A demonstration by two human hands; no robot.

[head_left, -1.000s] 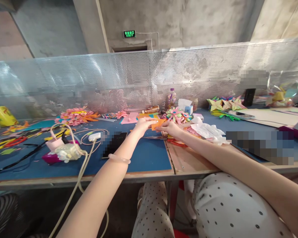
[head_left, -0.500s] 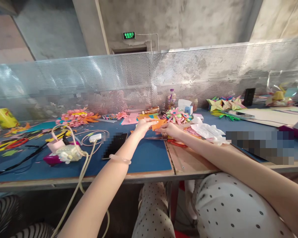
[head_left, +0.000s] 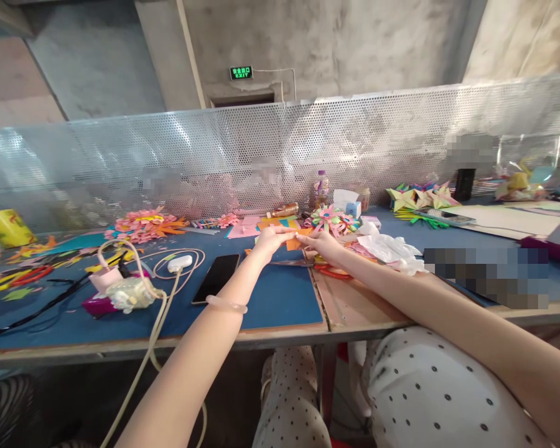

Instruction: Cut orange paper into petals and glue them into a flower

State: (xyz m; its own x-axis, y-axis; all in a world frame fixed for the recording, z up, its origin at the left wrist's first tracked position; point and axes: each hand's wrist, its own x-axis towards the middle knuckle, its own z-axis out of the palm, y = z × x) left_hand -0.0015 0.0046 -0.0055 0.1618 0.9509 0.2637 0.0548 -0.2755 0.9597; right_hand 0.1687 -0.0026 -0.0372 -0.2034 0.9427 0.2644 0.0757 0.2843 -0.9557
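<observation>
I'm sitting at the blue work table, both arms stretched out over it, a perforated metal screen running along the far edge. Paper flowers and coloured scraps are lying across the left and back of the table; a white cable is trailing off the front edge, and a dark phone is lying flat just left of my left forearm.

My left hand and right hand are meeting above the table, fingertips nearly touching. Both are pinching a small orange paper piece, held just above the table between them, with scissors lying beneath.

Change from half a second ago: the paper was showing as a wide orange face between my hands; now my fingers are closing in over its top edge and only a small strip is showing below. My reading: I'm pressing a fold into it, so the piece is getting narrower, not leaving my grip.

Both hands narrow, pinched on the paper. Exact fold line is hidden by my fingers, so I can't tell how far it's creased.
</observation>
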